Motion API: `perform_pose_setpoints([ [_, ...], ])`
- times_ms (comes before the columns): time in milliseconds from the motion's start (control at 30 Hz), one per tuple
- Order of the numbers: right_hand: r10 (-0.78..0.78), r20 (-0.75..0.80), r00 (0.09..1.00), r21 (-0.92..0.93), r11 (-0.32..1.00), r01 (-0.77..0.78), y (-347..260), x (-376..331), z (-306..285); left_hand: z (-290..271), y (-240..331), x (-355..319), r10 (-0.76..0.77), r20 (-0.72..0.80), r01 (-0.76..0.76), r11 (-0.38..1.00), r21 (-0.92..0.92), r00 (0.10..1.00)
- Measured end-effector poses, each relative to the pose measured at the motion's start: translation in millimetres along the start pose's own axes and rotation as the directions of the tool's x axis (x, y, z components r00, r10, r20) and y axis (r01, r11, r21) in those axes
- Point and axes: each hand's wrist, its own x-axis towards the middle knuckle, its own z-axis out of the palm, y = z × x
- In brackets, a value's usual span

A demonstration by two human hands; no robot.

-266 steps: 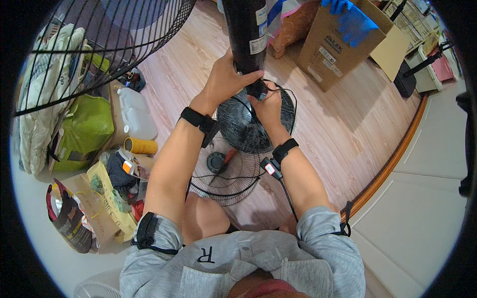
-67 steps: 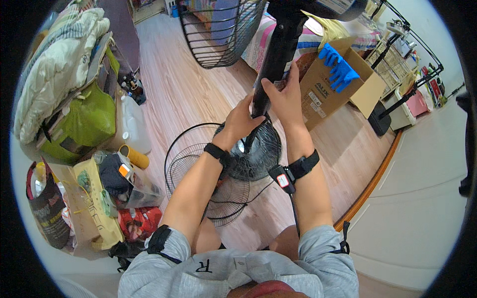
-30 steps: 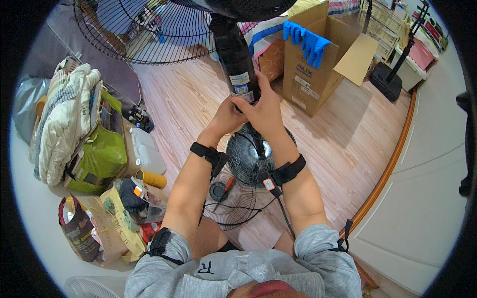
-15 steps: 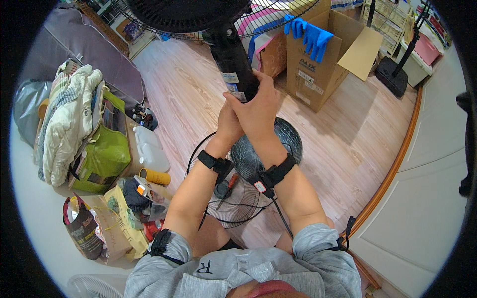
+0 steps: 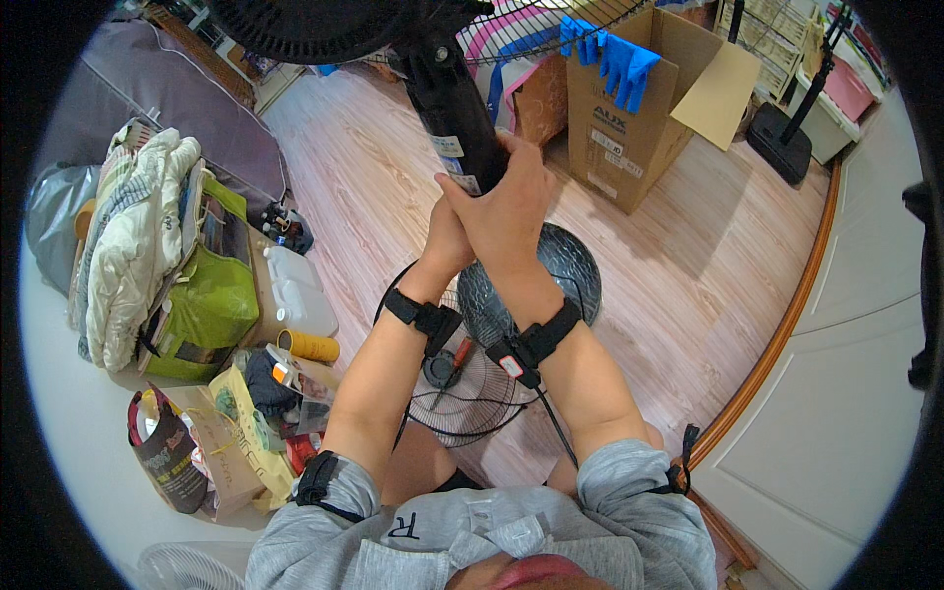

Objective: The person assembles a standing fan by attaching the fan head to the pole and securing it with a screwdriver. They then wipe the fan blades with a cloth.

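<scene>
Fan column (image 5: 452,108): black, tilted, held above the floor in both hands; its lower end sat inside the grip, mostly covered.
Right hand (image 5: 511,202): wrapped around the column's lower end, thumb across the near side, fingers round the far side, partly out of sight.
Left hand (image 5: 447,236): tucked just below and beside the right one, touching it; fingers hidden, so how far closed could not be told.
Fan head (image 5: 324,29): black, on the column's upper end, cut off by the top edge.
Round base (image 5: 551,265): dark, glossy, on the floor beneath the hands, partly behind the right forearm.
Wire grille (image 5: 482,398): on the floor between the forearms, partly covered.
Screwdriver (image 5: 462,352): red handle, over the grille, tip hard to make out.
Column stickers (image 5: 447,147): partly covered by the right hand.
Carton (image 5: 615,138): open, blue gloves (image 5: 624,69) over its rim.
</scene>
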Motion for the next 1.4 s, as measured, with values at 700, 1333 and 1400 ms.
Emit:
perform_pose_setpoints([
  [700,-0.065,-0.003,0.998,-0.007,0.998,0.065,-3.2,-3.3,1.5,4.8,-29.8,0.6,-0.033,0.092,0.055,0.968,-0.246,0.995],
  [1333,-0.055,0.008,0.998,0.043,0.998,0.055,-8.0,-0.9,-1.6,3.2,-12.1,-1.9,0.114,0.014,-0.114,0.993,0.012,0.993],
  [1400,-0.028,0.015,0.999,0.043,0.999,0.027,-11.2,-2.0,-1.6,4.6,-11.7,-2.9,0.1,0.011,-0.1,0.994,0.032,0.995],
])
